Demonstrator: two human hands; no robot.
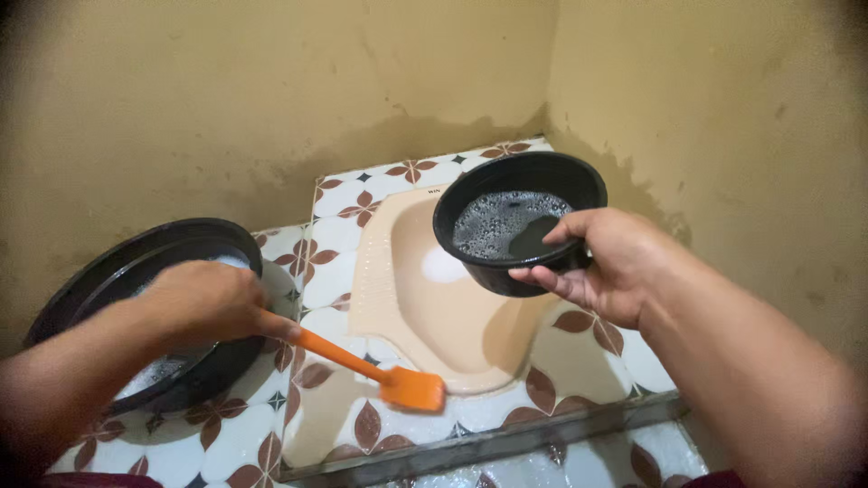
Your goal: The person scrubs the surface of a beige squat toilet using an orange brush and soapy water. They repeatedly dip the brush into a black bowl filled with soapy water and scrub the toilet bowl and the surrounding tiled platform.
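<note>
My right hand (604, 267) grips a black round bowl (515, 217) by its rim, thumb inside; foamy soapy water sits in it. The bowl hangs tilted above a beige squat toilet pan (425, 307) set in a raised tiled platform. My left hand (206, 300) holds an orange brush (380, 369) by its handle; the orange head rests at the near edge of the pan on the tiles.
A large black basin (136, 271) with soapy water stands on the floor at the left, partly under my left arm. White tiles with brown leaf patterns (362, 194) cover platform and floor. Yellowish walls, damp at the bottom, meet in a corner behind the pan.
</note>
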